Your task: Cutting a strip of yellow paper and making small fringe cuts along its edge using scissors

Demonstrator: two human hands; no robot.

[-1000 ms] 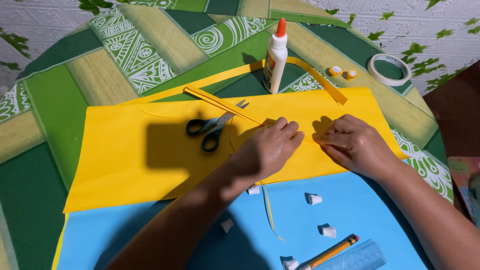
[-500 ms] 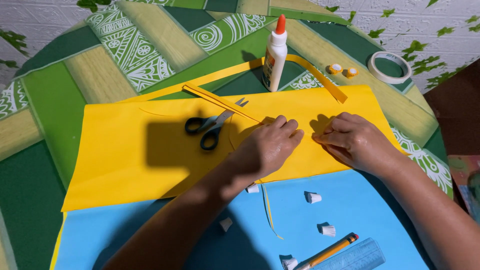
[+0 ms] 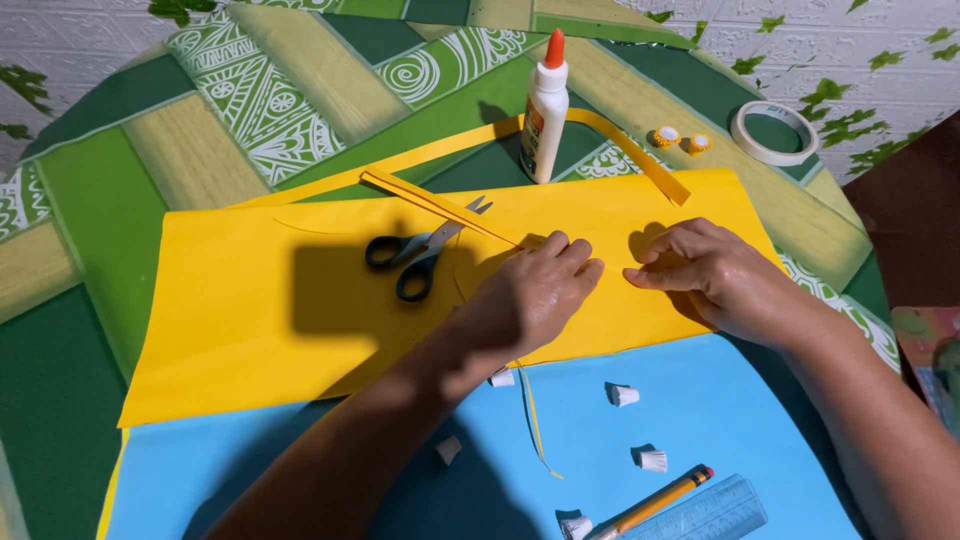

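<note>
Both hands, left hand (image 3: pixel 535 295) and right hand (image 3: pixel 715 275), press flat, gripping nothing, steadying yellow paper (image 3: pixel 270 310) at centre; scissors (image 3: pixel 415 255) idle beside.

White leaf-print wall (image 3: pixel 860 40), green patterned tablecloth (image 3: pixel 250 110)

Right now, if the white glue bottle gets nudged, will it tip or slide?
The glue bottle stands upright, tall and narrow on a small base, so it would probably tip rather than slide. Being round-bodied, it may then roll across the patterned table.

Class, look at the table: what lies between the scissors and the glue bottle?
In the head view, thin yellow paper strips cross between scissors and glue bottle.
</note>
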